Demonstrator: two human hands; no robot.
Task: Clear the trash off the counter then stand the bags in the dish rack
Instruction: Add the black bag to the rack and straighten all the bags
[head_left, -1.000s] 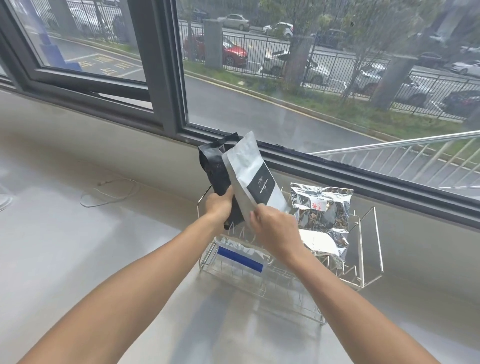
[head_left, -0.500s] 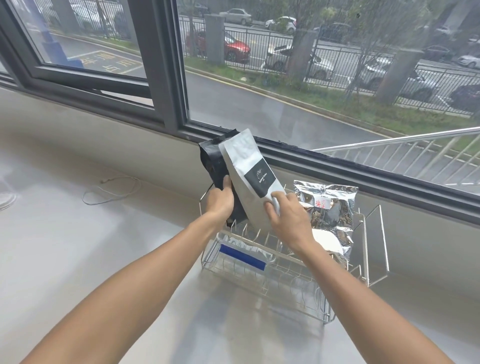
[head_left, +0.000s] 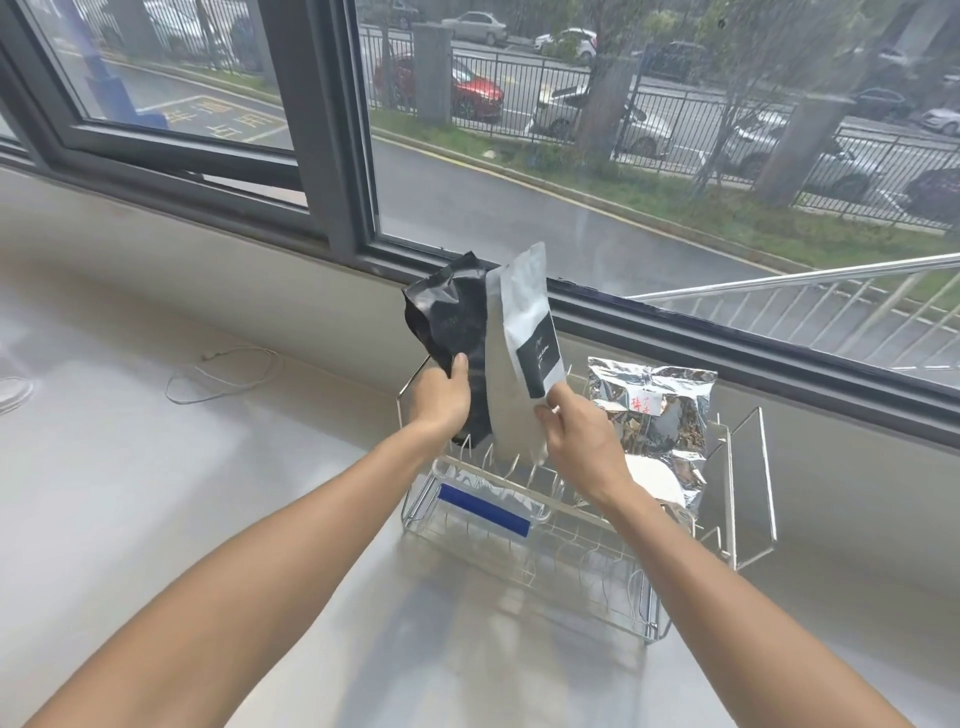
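Where the pale grey surface (head_left: 130, 519) meets a low wall beneath a dark-framed window (head_left: 322, 156), a wire dish rack (head_left: 748, 499) stands. The left hand (head_left: 439, 402) closes around a black bag (head_left: 452, 332), and the right hand (head_left: 582, 441) pinches a white bag (head_left: 511, 374) beside it, both bags upright in the rack's left slots. A silver foil bag (head_left: 654, 415) stands farther right. A thin white cable (head_left: 223, 374) lies near the wall. Outside, a wet road and parked cars show.
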